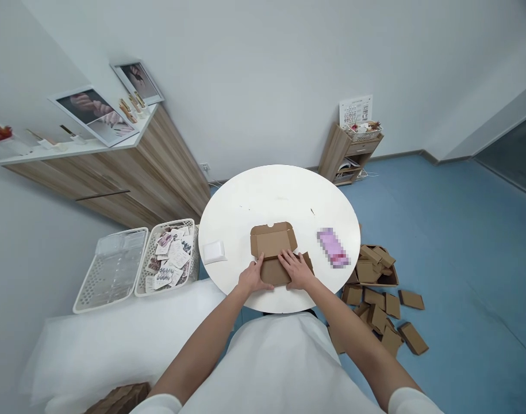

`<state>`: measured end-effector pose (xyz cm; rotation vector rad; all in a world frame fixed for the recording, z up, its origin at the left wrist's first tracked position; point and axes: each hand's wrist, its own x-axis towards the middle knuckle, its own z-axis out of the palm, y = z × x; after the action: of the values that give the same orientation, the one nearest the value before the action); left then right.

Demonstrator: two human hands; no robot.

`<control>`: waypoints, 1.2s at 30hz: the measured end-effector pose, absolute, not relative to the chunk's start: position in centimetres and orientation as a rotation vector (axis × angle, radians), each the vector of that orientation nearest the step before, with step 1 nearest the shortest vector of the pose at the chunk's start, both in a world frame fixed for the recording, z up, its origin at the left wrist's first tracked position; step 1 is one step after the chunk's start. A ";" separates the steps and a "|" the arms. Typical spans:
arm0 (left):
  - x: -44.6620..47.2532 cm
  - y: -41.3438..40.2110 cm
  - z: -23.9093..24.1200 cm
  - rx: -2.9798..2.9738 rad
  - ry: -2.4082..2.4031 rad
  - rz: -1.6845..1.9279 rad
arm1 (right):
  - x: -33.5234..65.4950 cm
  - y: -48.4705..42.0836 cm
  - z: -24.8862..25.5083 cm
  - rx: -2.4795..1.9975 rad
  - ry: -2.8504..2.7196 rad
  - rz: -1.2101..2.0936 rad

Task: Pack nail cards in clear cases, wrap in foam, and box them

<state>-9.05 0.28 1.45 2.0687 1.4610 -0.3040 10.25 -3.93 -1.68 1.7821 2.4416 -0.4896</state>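
seemingly mid-fold, left hand (252,277) and right hand (298,270) press flat, unclenched fingers on the cardboard mailer box (272,240), lid open beyond

Cardboard box (271,240) near edge hidden under hands (295,270), pink item (333,247) pixelated, basket cards (170,260) too small to read

You're in a small packing room of a nail-art business. Framed photos of manicured hands (96,115) stand on the wooden cabinet (159,172) at upper left, and a white basket (170,259) of carded nail sets sits at centre left. A cardboard mailer box (273,241) lies open on the round table (280,195), with more boxes heaped (383,310) on the floor at lower right.
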 end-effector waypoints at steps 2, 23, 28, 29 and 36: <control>-8.7 0.6 1.5 2.061 1.456 -0.324 | 10.6 -4.1 -1.1 1.774 2.459 -0.534; -7.6 -0.3 0.5 1.899 1.515 -0.127 | 17.0 -4.1 -0.3 2.130 2.343 -0.613; -6.9 -0.3 0.5 1.848 1.556 -0.103 | 16.6 -3.8 -1.3 2.177 2.334 -0.686; -6.9 -0.3 0.6 1.841 1.557 -0.103 | 16.7 -3.9 -1.5 2.194 2.340 -0.707; -6.5 -0.2 0.9 1.783 1.575 -0.117 | 17.8 -5.0 -3.2 2.701 2.060 -1.254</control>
<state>-6.54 -0.19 0.91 1.7826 1.5750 -0.1174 17.84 -5.00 -3.17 2.7008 2.0600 -1.2541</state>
